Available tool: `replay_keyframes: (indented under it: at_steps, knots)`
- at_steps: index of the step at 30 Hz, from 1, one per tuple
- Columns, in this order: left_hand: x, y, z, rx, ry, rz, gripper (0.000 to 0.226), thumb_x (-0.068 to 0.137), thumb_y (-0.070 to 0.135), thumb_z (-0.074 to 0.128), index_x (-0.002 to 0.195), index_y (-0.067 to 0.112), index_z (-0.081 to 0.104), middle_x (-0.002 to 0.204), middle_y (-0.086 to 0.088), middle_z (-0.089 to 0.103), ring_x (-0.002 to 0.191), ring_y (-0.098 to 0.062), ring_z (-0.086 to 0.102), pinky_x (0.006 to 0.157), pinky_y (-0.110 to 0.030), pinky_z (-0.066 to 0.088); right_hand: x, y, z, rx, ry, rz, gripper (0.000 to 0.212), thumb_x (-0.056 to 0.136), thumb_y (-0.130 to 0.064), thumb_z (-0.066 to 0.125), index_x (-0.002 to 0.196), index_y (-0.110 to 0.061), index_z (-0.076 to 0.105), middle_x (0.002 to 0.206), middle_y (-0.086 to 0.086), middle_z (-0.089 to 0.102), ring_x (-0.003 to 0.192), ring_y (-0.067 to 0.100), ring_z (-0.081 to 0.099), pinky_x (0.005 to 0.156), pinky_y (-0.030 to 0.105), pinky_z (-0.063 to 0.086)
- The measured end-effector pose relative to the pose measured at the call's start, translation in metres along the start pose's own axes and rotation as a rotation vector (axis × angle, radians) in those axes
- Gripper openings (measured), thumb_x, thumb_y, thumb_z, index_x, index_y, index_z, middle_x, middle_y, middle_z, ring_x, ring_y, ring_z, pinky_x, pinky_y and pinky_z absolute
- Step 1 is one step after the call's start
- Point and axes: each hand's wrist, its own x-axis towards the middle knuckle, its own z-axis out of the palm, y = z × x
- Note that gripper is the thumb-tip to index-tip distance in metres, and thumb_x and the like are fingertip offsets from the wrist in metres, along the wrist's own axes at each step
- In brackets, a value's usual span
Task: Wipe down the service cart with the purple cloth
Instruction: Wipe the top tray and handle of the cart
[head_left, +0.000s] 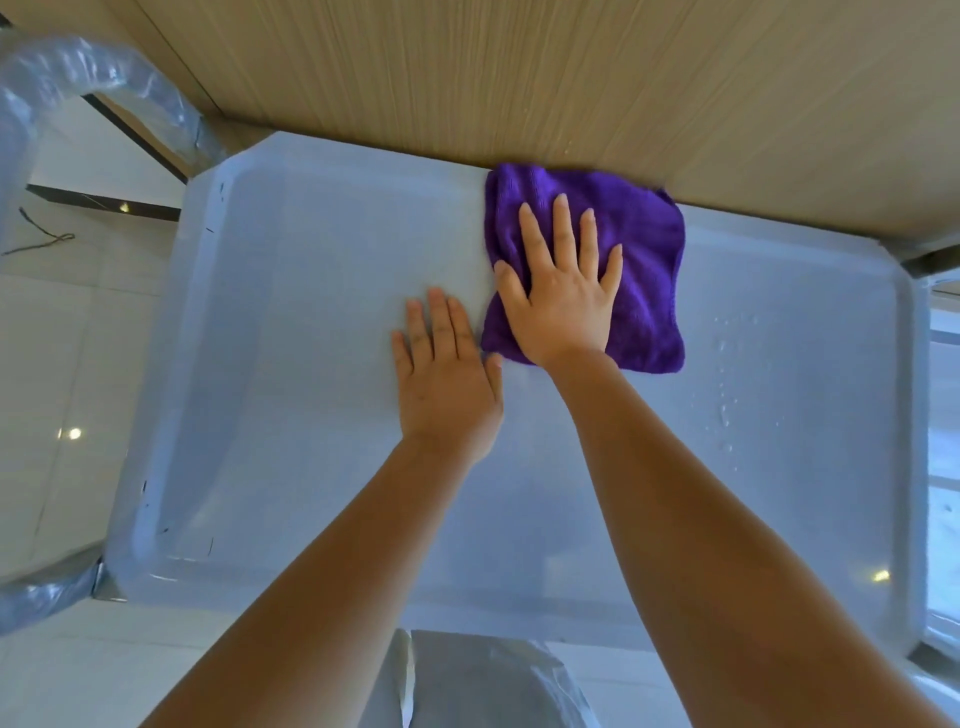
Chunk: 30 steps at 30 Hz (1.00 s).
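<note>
The service cart's top tray (322, 270) is pale blue-grey with a raised rim and fills most of the view. A folded purple cloth (644, 244) lies on its far middle, touching the far rim by the wall. My right hand (563, 291) lies flat on the cloth with fingers spread, pressing it down. My left hand (447, 379) rests flat on the bare tray just left of the cloth, its thumb touching the cloth's near left corner, holding nothing.
A wooden wall panel (571, 78) runs along the cart's far edge. The cart's handle (78, 67), wrapped in clear plastic, curves at the upper left. Water droplets (724, 405) sit on the tray's right part. Glossy white floor tiles (62, 364) lie to the left.
</note>
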Motion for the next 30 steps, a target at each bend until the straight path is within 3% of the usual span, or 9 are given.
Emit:
replay_keyframes:
  at_steps: [9, 11, 14, 16, 19, 23, 28, 30]
  knots:
    - [0.003, -0.016, -0.004, -0.065, -0.04, 0.095, 0.065, 0.1, 0.037, 0.024, 0.147, 0.004, -0.007, 0.156, -0.011, -0.015, 0.143, -0.029, -0.015, 0.114, -0.042, -0.006, -0.099, 0.015, 0.012, -0.001, -0.062, 0.128, 0.061, 0.094, -0.056, 0.02, 0.148, -0.035, 0.002, 0.158, 0.0, -0.002, 0.144, 0.025, -0.008, 0.113, 0.05, -0.006]
    - [0.003, -0.017, -0.004, -0.05, -0.038, 0.106, 0.066, 0.1, 0.037, 0.024, 0.147, 0.004, -0.008, 0.155, -0.012, -0.015, 0.142, -0.03, -0.015, 0.114, -0.042, -0.006, -0.135, 0.011, 0.02, -0.007, -0.051, 0.143, 0.061, 0.091, -0.057, 0.019, 0.147, -0.034, 0.008, 0.157, 0.003, 0.007, 0.144, 0.028, 0.001, 0.113, 0.052, -0.001]
    - [0.001, -0.014, -0.006, -0.021, -0.015, 0.1, 0.066, 0.1, 0.035, 0.026, 0.147, 0.001, -0.007, 0.155, -0.015, -0.013, 0.143, -0.033, -0.012, 0.114, -0.043, -0.003, -0.182, -0.003, 0.033, -0.012, 0.018, 0.195, 0.061, 0.088, -0.055, 0.028, 0.142, -0.028, 0.034, 0.149, 0.009, 0.035, 0.137, 0.035, 0.029, 0.107, 0.058, 0.017]
    - [-0.005, -0.009, -0.007, -0.035, 0.016, 0.091, 0.065, 0.1, 0.031, 0.029, 0.146, -0.001, -0.005, 0.155, -0.017, -0.01, 0.142, -0.035, -0.011, 0.115, -0.043, -0.002, -0.203, -0.012, 0.039, -0.025, 0.03, 0.219, 0.06, 0.087, -0.054, 0.031, 0.14, -0.027, 0.039, 0.145, 0.01, 0.04, 0.134, 0.036, 0.035, 0.104, 0.059, 0.019]
    - [-0.036, 0.0, -0.001, -0.063, 0.025, 0.184, 0.064, 0.1, 0.029, 0.029, 0.147, 0.001, -0.003, 0.156, -0.016, -0.011, 0.143, -0.033, -0.011, 0.115, -0.041, -0.003, -0.223, -0.012, 0.043, -0.031, 0.045, 0.201, 0.061, 0.086, -0.055, 0.031, 0.14, -0.026, 0.038, 0.146, 0.009, 0.04, 0.135, 0.035, 0.034, 0.105, 0.057, 0.017]
    - [-0.098, -0.006, 0.02, -0.106, -0.061, 0.254, 0.061, 0.101, 0.032, 0.024, 0.148, 0.004, -0.002, 0.156, -0.012, -0.01, 0.144, -0.026, -0.012, 0.115, -0.037, -0.005, -0.252, -0.006, 0.048, -0.031, 0.04, 0.152, 0.062, 0.09, -0.056, 0.028, 0.143, -0.025, 0.023, 0.148, 0.008, 0.036, 0.137, 0.032, 0.03, 0.107, 0.054, 0.016]
    - [-0.13, -0.027, 0.034, -0.113, -0.135, 0.301, 0.064, 0.1, 0.04, 0.023, 0.148, 0.007, -0.002, 0.157, -0.009, -0.01, 0.144, -0.022, -0.013, 0.114, -0.035, -0.008, -0.308, -0.013, 0.056, 0.004, 0.03, 0.189, 0.058, 0.095, -0.057, 0.015, 0.143, -0.026, 0.028, 0.149, 0.006, 0.033, 0.139, 0.029, 0.025, 0.111, 0.051, 0.012]
    - [-0.13, -0.029, 0.033, -0.109, -0.133, 0.309, 0.064, 0.099, 0.041, 0.021, 0.149, 0.008, -0.001, 0.157, -0.009, -0.009, 0.144, -0.023, -0.012, 0.114, -0.038, -0.007, -0.328, -0.009, 0.061, 0.041, 0.055, 0.213, 0.056, 0.094, -0.057, 0.02, 0.141, -0.028, 0.029, 0.148, 0.005, 0.031, 0.138, 0.029, 0.023, 0.112, 0.047, 0.008]
